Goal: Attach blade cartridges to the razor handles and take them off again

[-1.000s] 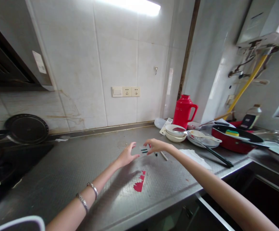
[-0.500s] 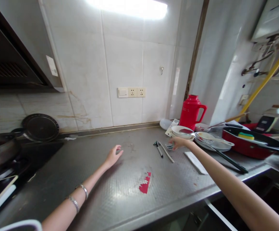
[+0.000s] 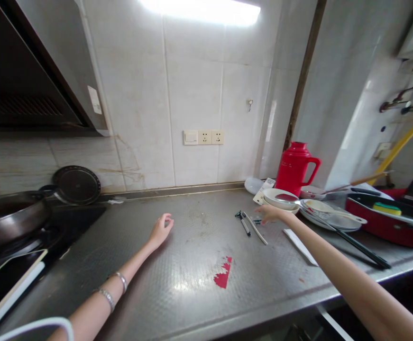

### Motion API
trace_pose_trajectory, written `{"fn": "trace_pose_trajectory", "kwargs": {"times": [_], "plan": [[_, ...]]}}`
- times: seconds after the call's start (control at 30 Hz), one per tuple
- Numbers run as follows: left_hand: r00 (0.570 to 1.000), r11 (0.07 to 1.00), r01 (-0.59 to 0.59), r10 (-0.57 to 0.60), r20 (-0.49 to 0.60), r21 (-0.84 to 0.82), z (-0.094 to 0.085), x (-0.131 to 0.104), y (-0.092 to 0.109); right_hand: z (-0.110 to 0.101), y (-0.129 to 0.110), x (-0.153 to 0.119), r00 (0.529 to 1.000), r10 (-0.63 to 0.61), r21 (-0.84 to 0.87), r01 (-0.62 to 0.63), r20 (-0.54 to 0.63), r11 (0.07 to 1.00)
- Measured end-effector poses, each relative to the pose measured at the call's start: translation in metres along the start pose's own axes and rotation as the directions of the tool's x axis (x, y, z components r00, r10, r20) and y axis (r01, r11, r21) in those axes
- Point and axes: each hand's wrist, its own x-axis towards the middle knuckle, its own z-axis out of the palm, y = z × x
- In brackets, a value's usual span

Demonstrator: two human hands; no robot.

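My left hand (image 3: pixel 161 231) hovers over the metal countertop (image 3: pixel 188 237), thumb apart from its loosely bent fingers, holding nothing. On the right, my right hand (image 3: pixel 269 213) reaches low over the counter beside the bowls. Its fingers are spread around a small clear and dark item (image 3: pixel 258 221), partly hidden and too small to name; whether they touch it is unclear. Just left of it lie a dark-and-silver razor-like tool (image 3: pixel 243 223) and a thin pale curved rod (image 3: pixel 255 228). A white folded strip (image 3: pixel 300 246) lies to the right of that hand.
A red thermos (image 3: pixel 291 168) stands behind stacked white bowls (image 3: pixel 280 196). Plates (image 3: pixel 334 221), a long dark-handled utensil (image 3: pixel 366 249) and a red pan (image 3: pixel 373 220) crowd the right. A torn red patch (image 3: pixel 223 274) marks the counter. A steel pot (image 3: pixel 14 215) sits left on the stove.
The view has turned slightly left, so the things appear farther right. My left hand has drawn a little left over the counter. My right hand stays at the small item.
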Motion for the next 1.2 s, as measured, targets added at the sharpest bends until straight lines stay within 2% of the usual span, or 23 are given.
{"fn": "trace_pose_trajectory", "kwargs": {"times": [0.1, 0.2, 0.3, 0.5, 0.67, 0.77, 0.87, 1.2], "plan": [[0.998, 0.996, 0.031, -0.027, -0.054, 0.078, -0.01, 0.0, -0.014, -0.006, -0.01, 0.007, 0.989, -0.146, 0.038, 0.145, 0.023, 0.989], [0.991, 0.984, 0.09, -0.073, -0.111, 0.155, -0.021, -0.002, -0.021, -0.009, -0.035, 0.017, 0.986, -0.165, 0.03, 0.165, -0.008, 0.986], [0.982, 0.961, 0.166, -0.142, -0.121, 0.221, -0.029, -0.007, -0.022, -0.006, -0.073, 0.024, 0.988, -0.145, 0.029, 0.147, -0.06, 0.989], [0.972, 0.888, 0.236, -0.208, -0.112, 0.395, -0.032, -0.016, -0.017, 0.023, -0.163, 0.02, 0.98, -0.131, 0.041, 0.138, -0.148, 0.99], [0.977, 0.846, 0.202, -0.211, -0.038, 0.494, -0.029, -0.023, -0.01, 0.055, -0.218, 0.007, 0.986, -0.119, 0.025, 0.123, -0.118, 0.992], [0.977, 0.823, 0.168, -0.212, 0.02, 0.542, -0.028, -0.027, -0.005, 0.069, -0.232, 0.001, 0.984, -0.107, -0.002, 0.108, -0.141, 0.994], [0.971, 0.798, 0.156, -0.231, 0.057, 0.582, -0.028, -0.029, -0.001, 0.077, -0.235, -0.002, 0.975, -0.112, -0.026, 0.11, -0.191, 0.994], [0.951, 0.75, 0.166, -0.293, 0.098, 0.64, -0.031, -0.03, 0.008, 0.079, -0.233, -0.006, 0.972, -0.1, -0.017, 0.098, -0.214, 0.995]]}}
